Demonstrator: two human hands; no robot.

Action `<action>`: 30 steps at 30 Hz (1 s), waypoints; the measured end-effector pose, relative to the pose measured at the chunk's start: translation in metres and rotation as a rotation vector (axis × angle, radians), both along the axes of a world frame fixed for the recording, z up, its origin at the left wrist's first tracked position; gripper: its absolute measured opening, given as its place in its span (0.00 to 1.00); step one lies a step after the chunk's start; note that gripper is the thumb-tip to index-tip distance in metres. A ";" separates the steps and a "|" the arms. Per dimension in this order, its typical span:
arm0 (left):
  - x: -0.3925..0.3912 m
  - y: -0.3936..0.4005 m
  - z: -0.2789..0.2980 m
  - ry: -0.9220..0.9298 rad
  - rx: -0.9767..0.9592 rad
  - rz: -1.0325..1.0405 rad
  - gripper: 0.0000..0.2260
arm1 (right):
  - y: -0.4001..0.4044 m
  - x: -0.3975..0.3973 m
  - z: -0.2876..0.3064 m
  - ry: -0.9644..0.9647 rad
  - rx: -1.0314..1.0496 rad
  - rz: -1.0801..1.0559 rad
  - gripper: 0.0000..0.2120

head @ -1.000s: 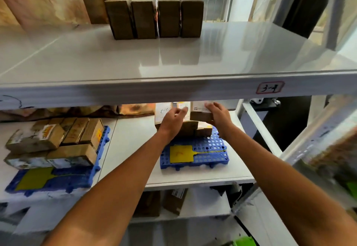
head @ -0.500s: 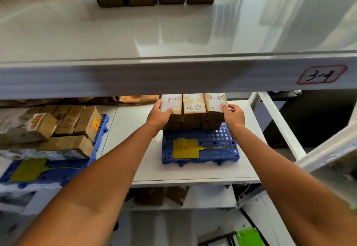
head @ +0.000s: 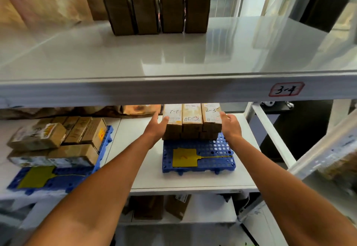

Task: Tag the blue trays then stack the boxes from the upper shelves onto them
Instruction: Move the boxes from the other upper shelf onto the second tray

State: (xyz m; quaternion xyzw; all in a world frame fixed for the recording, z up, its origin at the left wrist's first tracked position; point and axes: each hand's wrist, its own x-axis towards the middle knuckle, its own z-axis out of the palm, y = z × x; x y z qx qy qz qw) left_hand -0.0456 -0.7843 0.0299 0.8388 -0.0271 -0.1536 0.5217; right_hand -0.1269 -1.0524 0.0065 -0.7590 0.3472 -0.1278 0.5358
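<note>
Shelving (head: 173, 91) carrying four brown boxes (head: 156, 12) on top. Below, blue tray (head: 199, 159) bearing yellow tag (head: 184, 157) and stacked boxes (head: 191, 122). Left hand (head: 157, 128) and right hand (head: 230, 126) flanking stack, fingers straight, touching sides.

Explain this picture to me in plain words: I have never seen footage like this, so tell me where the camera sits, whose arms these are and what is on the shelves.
There is no machine: a person wears a camera on the head, looking forward and down at their own bare arms. The left hand and right hand flank a stack of cardboard boxes, fingers straight, the left touching it; neither grips anything. The stack stands at the back of a blue tray bearing a yellow tag on the middle shelf. To the left, a second blue tray holds more boxes and its own tag. Four brown boxes wait on the upper shelf, labelled 3-4.
</note>
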 end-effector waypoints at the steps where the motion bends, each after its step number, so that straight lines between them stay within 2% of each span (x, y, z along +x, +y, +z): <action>1: -0.006 0.006 0.004 -0.009 0.030 0.004 0.30 | 0.003 -0.006 0.005 0.015 -0.024 -0.020 0.31; 4: -0.026 0.033 0.021 -0.079 0.194 0.014 0.29 | 0.016 -0.032 0.023 0.033 -0.165 -0.040 0.30; 9: -0.073 0.083 0.065 -0.229 0.487 -0.128 0.27 | 0.051 -0.091 0.067 0.149 -0.498 0.222 0.26; 11: -0.101 0.097 0.085 -0.277 0.497 -0.173 0.27 | 0.073 -0.119 0.090 0.215 -0.585 0.300 0.25; 18: -0.224 0.162 0.160 -0.417 0.525 -0.216 0.25 | 0.173 -0.237 0.164 0.247 -0.767 0.405 0.25; 21: -0.255 0.190 0.190 -0.472 0.458 -0.169 0.25 | 0.208 -0.263 0.199 0.193 -0.799 0.427 0.29; 26: -0.279 0.221 0.249 -0.535 0.442 -0.115 0.20 | 0.254 -0.278 0.258 -0.005 -0.874 0.438 0.26; 30: -0.285 0.239 0.288 -0.599 0.385 -0.067 0.26 | 0.277 -0.276 0.298 -0.079 -0.933 0.430 0.25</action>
